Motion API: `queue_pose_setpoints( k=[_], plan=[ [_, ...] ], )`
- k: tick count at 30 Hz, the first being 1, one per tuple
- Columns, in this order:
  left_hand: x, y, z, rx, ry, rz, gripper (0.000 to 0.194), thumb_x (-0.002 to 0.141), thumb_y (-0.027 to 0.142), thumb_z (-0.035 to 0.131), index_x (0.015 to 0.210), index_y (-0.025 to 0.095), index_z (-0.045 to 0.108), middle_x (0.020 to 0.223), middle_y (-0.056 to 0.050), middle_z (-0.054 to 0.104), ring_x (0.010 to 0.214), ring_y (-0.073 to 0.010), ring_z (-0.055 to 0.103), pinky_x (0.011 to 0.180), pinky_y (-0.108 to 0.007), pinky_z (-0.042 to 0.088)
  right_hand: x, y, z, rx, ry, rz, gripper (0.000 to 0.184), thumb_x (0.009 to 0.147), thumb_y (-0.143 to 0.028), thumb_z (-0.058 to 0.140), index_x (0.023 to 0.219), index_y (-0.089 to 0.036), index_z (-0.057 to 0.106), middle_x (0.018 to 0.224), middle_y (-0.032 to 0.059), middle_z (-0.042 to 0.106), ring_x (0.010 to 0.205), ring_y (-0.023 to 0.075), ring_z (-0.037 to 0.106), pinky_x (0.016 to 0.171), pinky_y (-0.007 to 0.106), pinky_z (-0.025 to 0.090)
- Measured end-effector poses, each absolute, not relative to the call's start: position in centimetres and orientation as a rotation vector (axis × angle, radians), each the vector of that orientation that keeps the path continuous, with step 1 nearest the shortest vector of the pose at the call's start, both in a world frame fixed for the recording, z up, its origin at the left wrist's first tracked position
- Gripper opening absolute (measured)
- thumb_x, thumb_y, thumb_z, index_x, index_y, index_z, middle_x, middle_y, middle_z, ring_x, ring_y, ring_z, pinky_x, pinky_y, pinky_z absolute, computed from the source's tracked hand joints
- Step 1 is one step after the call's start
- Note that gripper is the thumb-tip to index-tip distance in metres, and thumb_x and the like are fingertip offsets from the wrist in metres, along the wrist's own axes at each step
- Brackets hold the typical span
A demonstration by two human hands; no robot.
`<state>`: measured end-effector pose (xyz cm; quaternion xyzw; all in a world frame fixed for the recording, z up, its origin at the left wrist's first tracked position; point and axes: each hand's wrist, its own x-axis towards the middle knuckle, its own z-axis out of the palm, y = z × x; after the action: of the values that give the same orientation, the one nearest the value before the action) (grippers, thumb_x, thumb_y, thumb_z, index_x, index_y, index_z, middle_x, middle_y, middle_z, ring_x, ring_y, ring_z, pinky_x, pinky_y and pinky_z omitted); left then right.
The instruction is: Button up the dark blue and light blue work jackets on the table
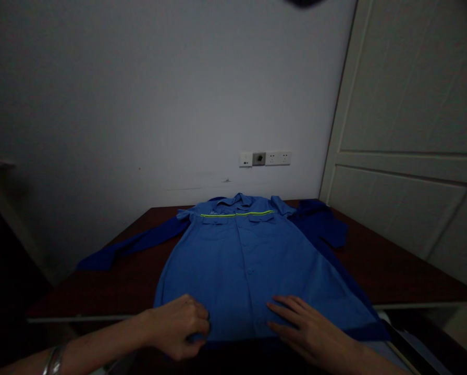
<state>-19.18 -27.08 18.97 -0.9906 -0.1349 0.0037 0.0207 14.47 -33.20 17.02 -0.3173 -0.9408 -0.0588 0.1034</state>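
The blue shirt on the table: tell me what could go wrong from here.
The shirt reaches past the table's near edge, so a tug might drag it off. The left hand is curled near one lower corner while the right hand spreads open over the front; uneven pulling could crease it.

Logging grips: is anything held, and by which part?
Unclear whether the left hand, curled at the blue shirt's hem, grips it; the right hand lies open.

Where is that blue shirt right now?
In the head view, the blue shirt lies front-up across the middle of the dark red table, its collar toward the wall, its lower end by the left hand and right hand.
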Motion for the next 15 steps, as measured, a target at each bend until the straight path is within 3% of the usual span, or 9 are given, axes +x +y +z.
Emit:
queue_pose_setpoints(
  k=[6,11,15],
  plan=[
    [-14.4,-23.8,21.0,-3.072,-0.489,-0.161,0.017,0.084,0.025,0.041,0.078,0.019,0.055,0.073,-0.002,0.059,0.073,-0.0134,0.053,0.071,-0.025,0.039,15.4,-32.7,17.8,-1.12,-2.618,-0.016,0.042,0.087,-0.031,0.04,0.129,-0.028,0.04,0.124,0.005,0.052,0.112,0.0201,0.048,0.093,0.036,0.041],
    [-9.7,-17.1,21.2,-3.008,-0.698,-0.313,0.025,0.087,0.033,0.036,0.094,0.018,0.055,0.093,-0.005,0.056,0.086,-0.0158,0.052,0.08,-0.028,0.04,20.5,-30.3,18.0,-1.574,-2.162,-0.273,0.036,0.088,-0.025,0.034,0.119,-0.02,0.05,0.11,0.0104,0.057,0.099,0.0195,0.056,0.084,0.033,0.046],
    [-6.2,-11.1,19.3,-2.978,-0.857,-0.316,0.039,0.088,0.042,0.03,0.109,0.016,0.051,0.11,-0.01,0.051,0.099,-0.0198,0.049,0.09,-0.034,0.037,24.9,-30.0,17.2,-1.973,-1.943,-0.494,0.04,0.086,-0.035,0.033,0.12,-0.018,0.048,0.103,0.0132,0.058,0.074,0.0213,0.064,0.062,0.033,0.051]
  ],
)
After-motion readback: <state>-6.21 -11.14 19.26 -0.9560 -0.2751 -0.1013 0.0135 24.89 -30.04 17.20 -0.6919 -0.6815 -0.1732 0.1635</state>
